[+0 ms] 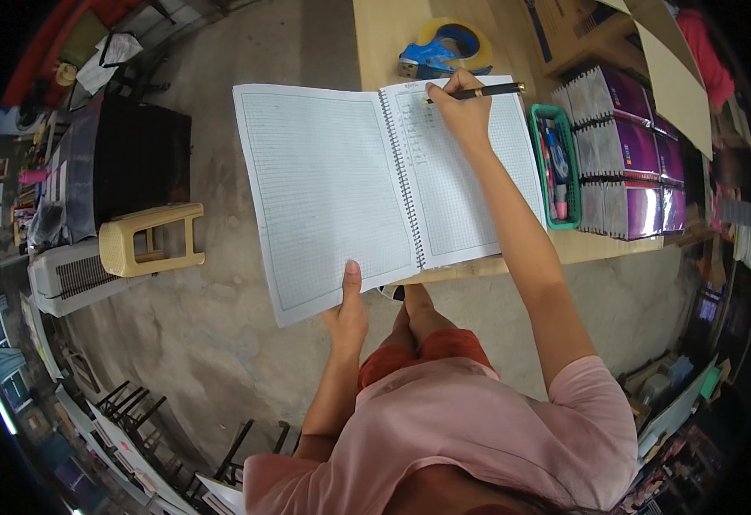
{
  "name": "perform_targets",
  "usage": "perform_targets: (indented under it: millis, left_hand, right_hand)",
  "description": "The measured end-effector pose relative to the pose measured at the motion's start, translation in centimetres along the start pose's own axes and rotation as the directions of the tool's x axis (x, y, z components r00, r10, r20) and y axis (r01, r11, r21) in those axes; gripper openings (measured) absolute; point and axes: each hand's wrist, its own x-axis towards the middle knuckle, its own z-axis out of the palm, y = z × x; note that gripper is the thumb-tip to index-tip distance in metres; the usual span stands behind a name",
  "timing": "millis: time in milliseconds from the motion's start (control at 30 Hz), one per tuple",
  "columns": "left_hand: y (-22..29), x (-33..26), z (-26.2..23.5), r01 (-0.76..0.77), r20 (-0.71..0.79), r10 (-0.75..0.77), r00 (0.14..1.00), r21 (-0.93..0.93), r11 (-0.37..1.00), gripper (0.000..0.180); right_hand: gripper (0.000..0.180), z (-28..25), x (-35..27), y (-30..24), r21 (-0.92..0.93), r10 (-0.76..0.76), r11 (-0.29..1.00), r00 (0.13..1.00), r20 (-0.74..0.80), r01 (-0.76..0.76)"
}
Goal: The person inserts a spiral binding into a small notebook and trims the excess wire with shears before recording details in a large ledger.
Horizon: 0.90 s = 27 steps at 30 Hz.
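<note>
A spiral notebook point(328, 184) with gridded pages lies open, its right half on the wooden table and its left half reaching out past the table's edge. My left hand point(349, 309) grips the lower edge of the left page, thumb on top and the other fingers hidden beneath. In my right hand point(464, 107) is a black pen point(500, 89) with gold trim, its tip near the top of the right page. Short handwritten lines run down that page's left side. The left page bears no visible writing.
Beyond the notebook sits a blue tape dispenser point(444, 53) with a tape roll. A green basket point(576, 193) of pens stands right, beside stacked purple notebooks point(628, 163) and a cardboard box point(581, 30). A yellow stool point(148, 239) stands on the floor at left.
</note>
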Motion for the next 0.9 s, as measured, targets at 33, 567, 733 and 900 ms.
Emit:
perform_targets:
  millis: [33,567,733,900]
  left_hand:
    - [-0.1,0.0,0.0,0.047,-0.036,-0.051,0.998,-0.105,0.993,0.043]
    - [-0.1,-0.2,-0.1,0.037,-0.009,-0.037,0.999,-0.005,0.999,0.035]
    - [-0.2,-0.2,-0.2,0.005,-0.01,-0.005,1.0,0.014,1.0,0.034]
    - [-0.7,-0.1,-0.6,0.067,0.018,-0.066,0.998,-0.066,0.996,0.045]
  right_hand:
    - [0.031,0.2,0.0,0.3,0.002,-0.002,1.0,1.0,0.002,0.002]
    - [0.033,1.4,-0.3,1.2,-0.039,-0.186,0.982,0.982,0.026,0.187]
    - [0.033,0.3,0.1,0.5,0.071,-0.033,0.997,0.999,-0.032,0.035]
    - [0.032,0.7,-1.1,0.1,0.007,-0.073,0.997,0.997,-0.013,0.073]
